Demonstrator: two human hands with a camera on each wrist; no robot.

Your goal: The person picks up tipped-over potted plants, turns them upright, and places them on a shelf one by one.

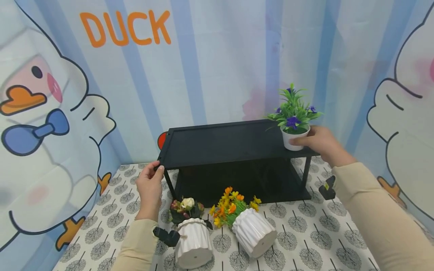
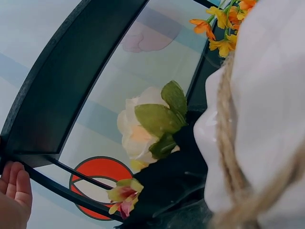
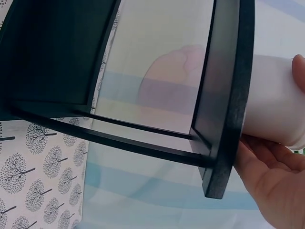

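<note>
A small white pot of green leaves and purple flowers, an artificial-looking potted plant (image 1: 294,118), stands at the right end of the black two-tier shelf (image 1: 217,145). My right hand (image 1: 323,145) grips its white pot (image 3: 274,102) from the right, thumb in front. At the shelf's front left corner, my left hand (image 1: 151,184) pinches the edge of the top board between thumb and fingers. In the left wrist view only part of the left hand (image 2: 16,195) shows, at the board's corner.
Before the shelf, a white ribbed pot (image 1: 194,244) holds cream and pink flowers; another white pot (image 1: 254,233) with orange and yellow flowers lies tilted. The tablecloth (image 1: 298,244) has a tree print. Behind hangs a striped duck curtain (image 1: 217,67).
</note>
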